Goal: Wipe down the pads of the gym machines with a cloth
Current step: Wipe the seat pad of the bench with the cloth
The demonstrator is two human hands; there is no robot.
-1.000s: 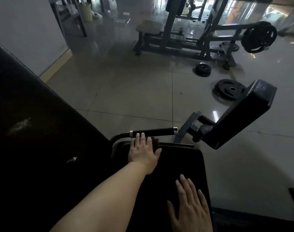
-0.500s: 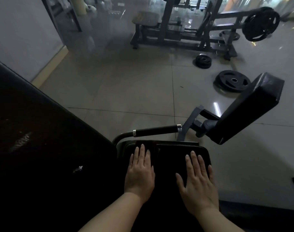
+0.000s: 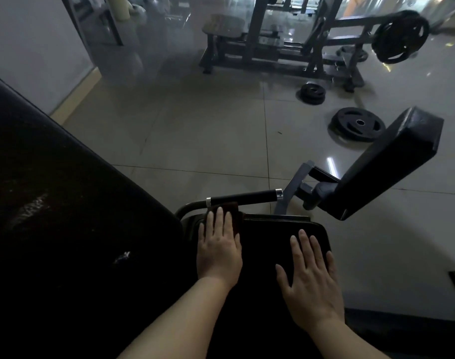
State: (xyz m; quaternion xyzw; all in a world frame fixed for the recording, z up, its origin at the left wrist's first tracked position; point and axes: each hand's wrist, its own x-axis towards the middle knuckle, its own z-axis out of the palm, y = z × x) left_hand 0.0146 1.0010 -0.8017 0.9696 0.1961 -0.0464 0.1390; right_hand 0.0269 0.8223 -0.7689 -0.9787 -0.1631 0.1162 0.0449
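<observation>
A black seat pad (image 3: 270, 244) lies low in the middle of the view. My left hand (image 3: 218, 247) lies flat with straight fingers on a dark brownish cloth (image 3: 235, 216) at the pad's far left corner; most of the cloth is hidden under the hand. My right hand (image 3: 309, 278) rests flat, fingers spread, on the right side of the same pad. A large black back pad (image 3: 55, 218) fills the left. An angled black leg pad (image 3: 392, 161) stands to the right.
A black-gripped handle bar (image 3: 244, 196) runs just beyond the seat pad. Two weight plates (image 3: 358, 124) lie on the tiled floor (image 3: 195, 130). A plate-loaded machine (image 3: 286, 47) stands at the back. A white wall (image 3: 27, 47) is at far left.
My left hand slid back from the handle, then forward again toward the pad's far left corner with the cloth under it. My right hand moved forward up the pad and now lies still.
</observation>
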